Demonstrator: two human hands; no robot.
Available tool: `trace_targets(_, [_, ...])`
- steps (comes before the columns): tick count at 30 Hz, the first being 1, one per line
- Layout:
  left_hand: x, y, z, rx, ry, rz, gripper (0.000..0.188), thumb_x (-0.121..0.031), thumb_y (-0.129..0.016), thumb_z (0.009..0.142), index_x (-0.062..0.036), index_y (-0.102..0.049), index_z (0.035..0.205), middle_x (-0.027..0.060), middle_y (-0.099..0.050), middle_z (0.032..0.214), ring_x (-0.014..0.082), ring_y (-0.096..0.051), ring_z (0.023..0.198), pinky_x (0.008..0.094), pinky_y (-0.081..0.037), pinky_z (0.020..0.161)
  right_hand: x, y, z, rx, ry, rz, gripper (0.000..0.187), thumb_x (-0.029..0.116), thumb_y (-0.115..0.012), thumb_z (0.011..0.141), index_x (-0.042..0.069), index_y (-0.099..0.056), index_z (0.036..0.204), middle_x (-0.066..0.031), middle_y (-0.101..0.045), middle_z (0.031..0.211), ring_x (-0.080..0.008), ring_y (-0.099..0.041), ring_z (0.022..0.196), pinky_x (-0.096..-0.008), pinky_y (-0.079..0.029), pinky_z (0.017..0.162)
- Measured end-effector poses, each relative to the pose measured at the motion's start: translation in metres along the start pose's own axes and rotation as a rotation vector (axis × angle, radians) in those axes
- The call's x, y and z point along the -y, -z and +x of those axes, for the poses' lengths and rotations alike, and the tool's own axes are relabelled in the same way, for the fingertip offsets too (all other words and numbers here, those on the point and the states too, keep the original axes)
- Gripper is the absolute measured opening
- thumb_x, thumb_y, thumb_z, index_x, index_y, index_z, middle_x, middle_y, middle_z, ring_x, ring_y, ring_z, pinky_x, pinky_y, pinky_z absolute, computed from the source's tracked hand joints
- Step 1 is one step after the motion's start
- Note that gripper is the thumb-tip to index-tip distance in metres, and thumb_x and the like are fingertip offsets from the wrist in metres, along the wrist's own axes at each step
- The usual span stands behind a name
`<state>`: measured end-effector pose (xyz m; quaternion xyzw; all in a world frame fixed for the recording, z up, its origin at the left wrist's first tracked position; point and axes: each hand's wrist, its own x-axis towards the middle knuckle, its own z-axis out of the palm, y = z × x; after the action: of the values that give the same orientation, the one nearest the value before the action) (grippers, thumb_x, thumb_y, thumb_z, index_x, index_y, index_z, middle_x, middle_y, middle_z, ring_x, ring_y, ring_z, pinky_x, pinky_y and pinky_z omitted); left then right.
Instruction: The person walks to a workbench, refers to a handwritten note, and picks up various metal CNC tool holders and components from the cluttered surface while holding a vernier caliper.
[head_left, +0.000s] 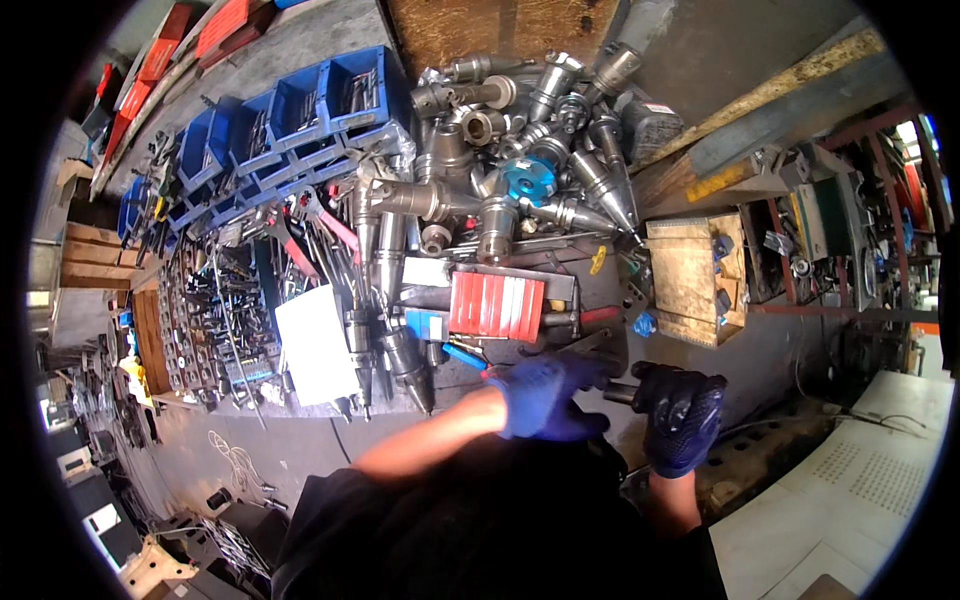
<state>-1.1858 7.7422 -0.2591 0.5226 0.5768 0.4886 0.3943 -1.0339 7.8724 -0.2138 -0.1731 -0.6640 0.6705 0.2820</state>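
Note:
My right hand [683, 418], in a dark blue glove with a black palm, is curled around a short dark cylindrical piece [622, 393]. One end of this piece sticks out to the left, toward my other hand; the rest is hidden by the fingers. Just left of it is my left hand [545, 397] in a blue glove, with fingers stretched to the right and thumb apart. Nothing shows in its grip. Beyond the left hand lie a red ribbed box [497, 306], a blue-handled tool [465, 356] and a metal tool holder [406, 368] on the workbench [595, 290].
Many metal tool holders [450, 150] are heaped at the back, with a blue round cutter [529, 180] among them. Blue bins [297, 105] stand back left. A white sheet [316, 345] lies on the left. An open wooden box [682, 275] sits at the right.

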Motion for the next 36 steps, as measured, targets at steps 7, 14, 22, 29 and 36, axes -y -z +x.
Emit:
trace_targets(7, [0.024,-0.048,0.007,-0.002,-0.004,0.168,0.031,-0.026,-0.071,0.076,-0.0089,-0.066,0.101,0.0182,-0.069,0.099,0.0394,-0.065,0.094,0.0454,-0.053,0.078,-0.015,-0.025,-0.011,0.137,0.030,0.279,0.052,0.039,-0.053,0.098,0.007,-0.044,0.058,-0.0054,-0.048,0.057,-0.0224,-0.050,0.056,-0.0391,-0.045,0.062])
trace_targets(14, [0.016,-0.026,0.004,0.182,0.172,0.148,0.037,-0.032,-0.072,0.077,-0.0067,-0.068,0.103,0.0196,-0.069,0.099,0.0391,-0.066,0.093,0.0443,-0.053,0.079,-0.011,-0.024,-0.007,0.134,0.006,0.425,0.041,0.029,-0.053,0.098,0.009,-0.049,0.062,-0.0068,-0.052,0.061,-0.0227,-0.049,0.056,-0.0389,-0.047,0.066])
trace_targets(22, [0.038,-0.012,-0.003,-0.063,0.287,0.305,0.028,-0.031,-0.068,0.085,-0.0053,-0.071,0.095,0.0184,-0.069,0.088,0.0374,-0.068,0.084,0.0420,-0.054,0.072,0.011,-0.012,0.004,-0.010,-0.057,0.270,0.056,0.043,-0.024,0.107,0.016,-0.041,0.062,-0.0024,-0.040,0.053,-0.0230,-0.045,0.050,-0.0456,-0.046,0.077])
trace_targets(29, [0.001,-0.001,0.008,0.148,0.075,-0.231,0.038,-0.029,-0.070,0.083,-0.0030,-0.065,0.110,0.0166,-0.068,0.102,0.0333,-0.067,0.092,0.0410,-0.054,0.077,-0.004,-0.002,-0.001,-0.053,-0.104,0.331,0.054,0.041,-0.025,0.107,0.015,-0.041,0.063,-0.0024,-0.039,0.053,-0.0234,-0.044,0.050,-0.0436,-0.046,0.076])
trace_targets(36, [0.017,-0.021,0.009,0.189,0.072,-0.014,0.029,-0.029,-0.068,0.080,-0.0071,-0.065,0.098,0.0198,-0.067,0.090,0.0394,-0.065,0.086,0.0442,-0.051,0.072,-0.008,-0.015,-0.006,0.024,-0.100,0.307,0.055,0.042,-0.025,0.107,0.015,-0.039,0.062,-0.0014,-0.037,0.052,-0.0229,-0.043,0.050,-0.0405,-0.044,0.071])
